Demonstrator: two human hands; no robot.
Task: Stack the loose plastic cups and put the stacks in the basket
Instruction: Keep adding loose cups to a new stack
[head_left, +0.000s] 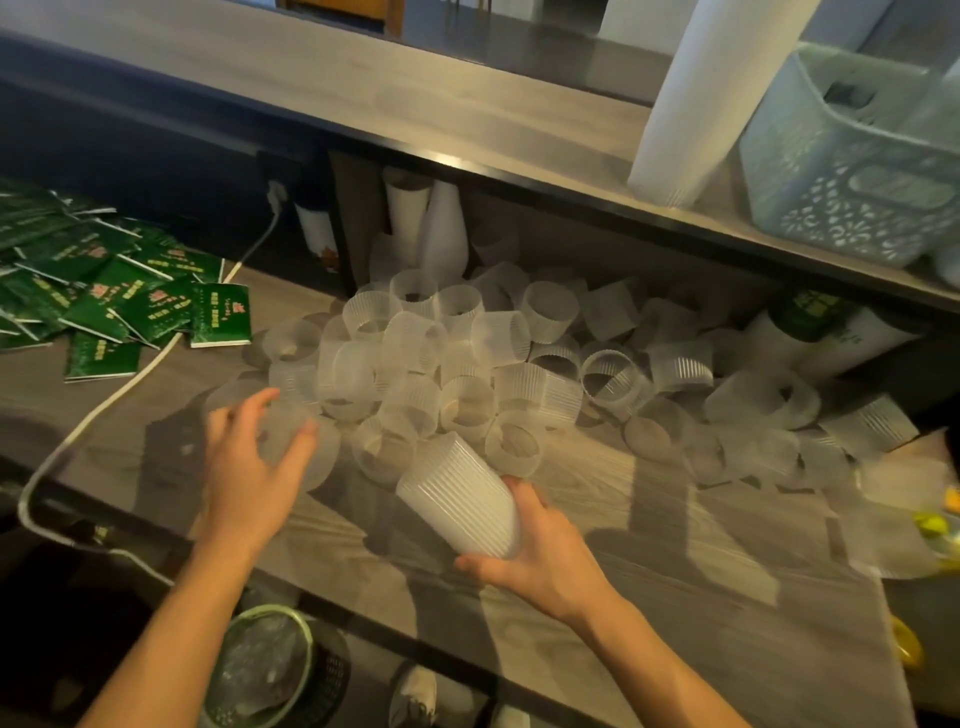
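Several loose ribbed clear plastic cups (498, 338) lie in a heap on the grey wooden counter (649, 545). My right hand (540, 561) grips a short stack of cups (462, 499), tilted with its open end up and to the left. My left hand (249, 467) curls over a single loose cup (317, 452) at the heap's left edge, fingers around its side. A pale blue perforated basket (841, 171) stands on the upper shelf at the far right. A tall stack of cups (711, 93) leans next to it.
Green packets (130, 296) are scattered at the left of the counter. A white cable (114, 389) runs across the left side. Tall cup stacks (431, 223) stand under the shelf at the back. A bin (270, 670) sits on the floor below the counter edge.
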